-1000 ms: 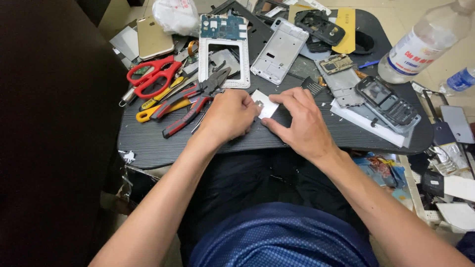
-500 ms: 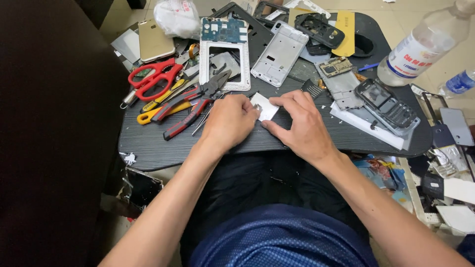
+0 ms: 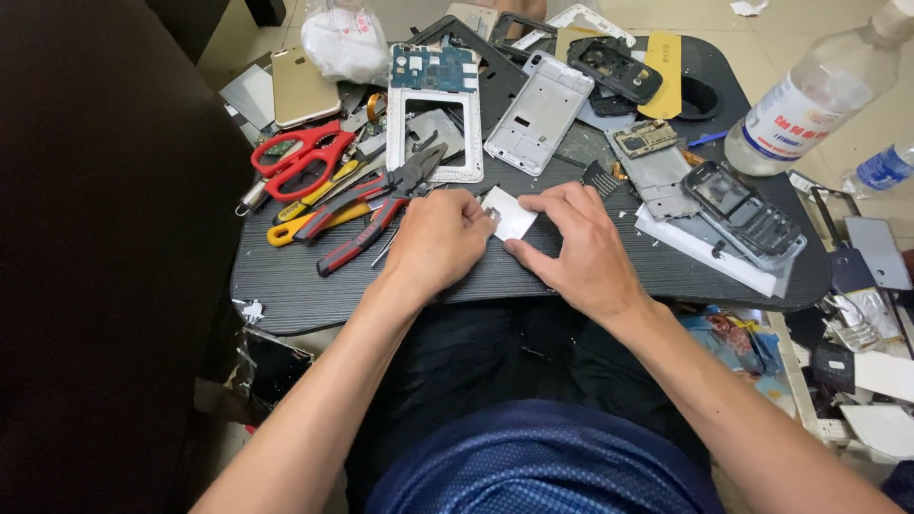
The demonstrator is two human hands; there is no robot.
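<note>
Silver metal plate (image 3: 509,211), small and flat, lies near the middle of the black lap desk (image 3: 286,286), toward its front edge, pinched between both hands. At the desk's left edge lie red-handled scissors (image 3: 297,157), then red-and-black pliers (image 3: 371,205) beside yellow-handled tools. The left hand (image 3: 440,243) has its fingers curled closed, fingertips gripping the plate's left edge. The right hand (image 3: 581,249) presses thumb and forefinger on the plate's lower right edge, the other fingers loosely bent. The step in hand looks like prying or separating something from the plate; the next move likely calls for a firm hold from the right hand while the left fingertips work the edge. Behind the hands sit a white phone frame with a blue circuit board (image 3: 433,69) and a silver phone chassis (image 3: 540,114). Off the desk's far right corner lies a clear plastic bottle (image 3: 819,95) with a white label, and past it a smaller bottle (image 3: 881,169) with a blue label.
</note>
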